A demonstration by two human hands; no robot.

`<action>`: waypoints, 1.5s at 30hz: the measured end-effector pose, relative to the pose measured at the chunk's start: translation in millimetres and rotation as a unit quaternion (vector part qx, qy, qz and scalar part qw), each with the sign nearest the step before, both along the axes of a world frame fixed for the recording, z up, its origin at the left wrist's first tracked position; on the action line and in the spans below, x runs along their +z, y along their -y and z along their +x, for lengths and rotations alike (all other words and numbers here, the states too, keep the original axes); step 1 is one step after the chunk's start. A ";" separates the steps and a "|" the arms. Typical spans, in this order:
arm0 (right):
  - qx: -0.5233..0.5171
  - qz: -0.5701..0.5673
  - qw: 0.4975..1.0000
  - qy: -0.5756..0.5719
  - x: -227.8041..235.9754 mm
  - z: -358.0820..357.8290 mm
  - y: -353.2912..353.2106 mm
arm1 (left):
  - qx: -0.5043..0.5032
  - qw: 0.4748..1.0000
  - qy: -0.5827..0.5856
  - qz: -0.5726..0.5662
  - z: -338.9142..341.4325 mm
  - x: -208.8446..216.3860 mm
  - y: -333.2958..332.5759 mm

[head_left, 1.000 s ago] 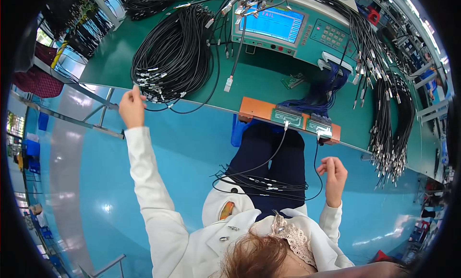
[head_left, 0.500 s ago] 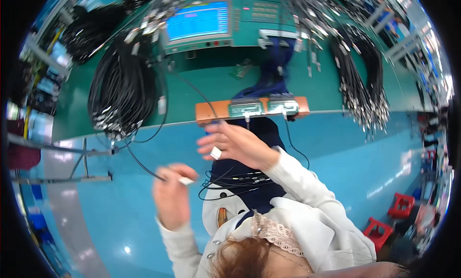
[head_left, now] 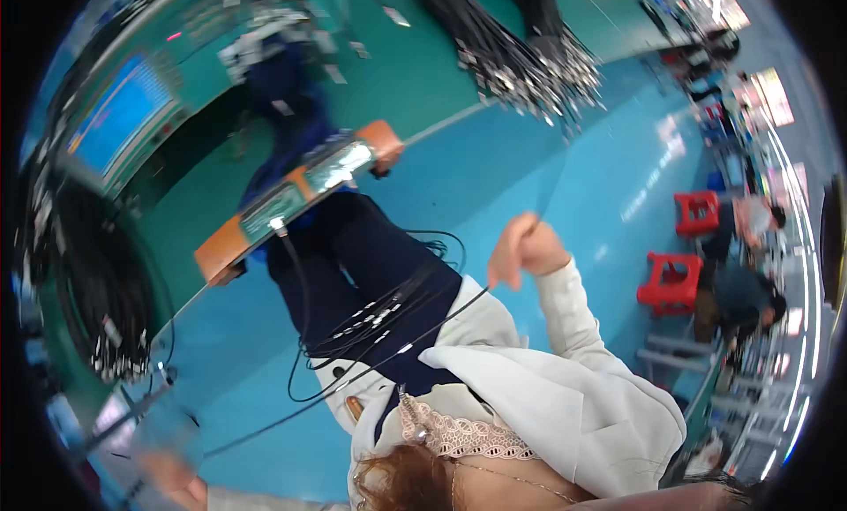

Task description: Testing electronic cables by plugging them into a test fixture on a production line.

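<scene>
A long black cable point(head_left: 353, 377) runs nearly straight across my lap between my two hands. My right hand point(head_left: 529, 251), raised at the right of my lap, is closed on it. Low at the left edge is my left hand point(head_left: 168, 471), close to the cable's other end; motion smears its fingers and hides their grip. More black cables with light ends lie in a loose bunch point(head_left: 379, 315) on my thighs. Beyond my knees, an orange-ended test fixture point(head_left: 300, 193) sits at the bench edge, with a cable plug point(head_left: 278, 223) in its near board.
The green bench point(head_left: 415, 87) holds a screened tester point(head_left: 122, 114) at the left. Bundles of black cables point(head_left: 101, 281) hang at the left and others point(head_left: 520, 61) at the far side. Red stools point(head_left: 670, 281) and seated people are at the right.
The view has turned, so the bench now slants at the left. My hands have moved far apart, the left down and outward, the right to the right, with the cable stretched between them.
</scene>
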State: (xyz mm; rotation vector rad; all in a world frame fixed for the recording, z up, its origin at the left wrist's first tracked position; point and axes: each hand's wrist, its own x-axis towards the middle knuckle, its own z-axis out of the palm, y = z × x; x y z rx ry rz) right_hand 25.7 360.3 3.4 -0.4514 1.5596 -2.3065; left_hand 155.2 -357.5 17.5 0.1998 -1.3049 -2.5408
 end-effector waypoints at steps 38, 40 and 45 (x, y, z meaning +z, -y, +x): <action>-0.220 0.338 0.906 -0.125 -45.6 -41.4 116.5 | -0.070 0.908 0.240 -0.338 -163.7 -48.2 -375.9; -0.199 0.310 0.921 -0.127 -28.5 -44.9 116.5 | -0.079 0.925 0.233 -0.290 -155.3 -44.2 -381.6; -0.166 0.311 0.929 -0.108 -23.8 -60.5 135.8 | -0.115 0.930 0.224 -0.269 -111.9 -52.1 -403.8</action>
